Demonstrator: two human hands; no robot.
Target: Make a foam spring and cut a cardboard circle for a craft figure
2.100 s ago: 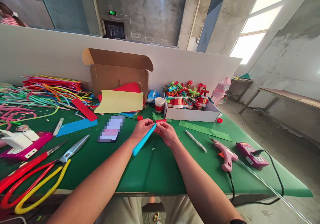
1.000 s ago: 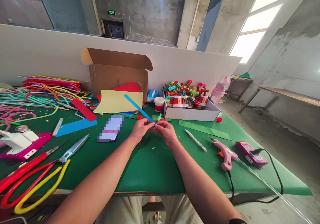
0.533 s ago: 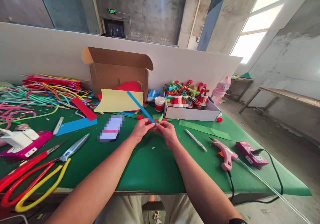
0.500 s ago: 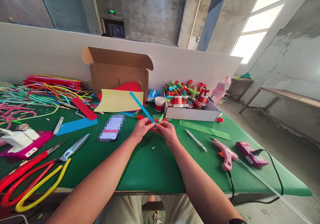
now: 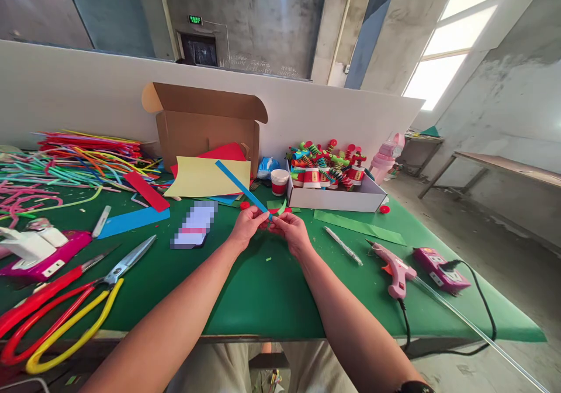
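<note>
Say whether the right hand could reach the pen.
Probably yes: the pen lies beside the right hand with nothing blocking the way, though that hand's fingers seem busy with a blue strip.

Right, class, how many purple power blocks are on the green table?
2. One purple block is at the left, with white chargers on it. The other block is at the right, beside the pink glue gun, with a black plug in it. Others may be hidden.

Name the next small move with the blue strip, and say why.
Probably fold the blue strip over: the left hand's grip is on its near end, the right hand's grip sits close beside, and the long remainder sticks out straight.
</note>
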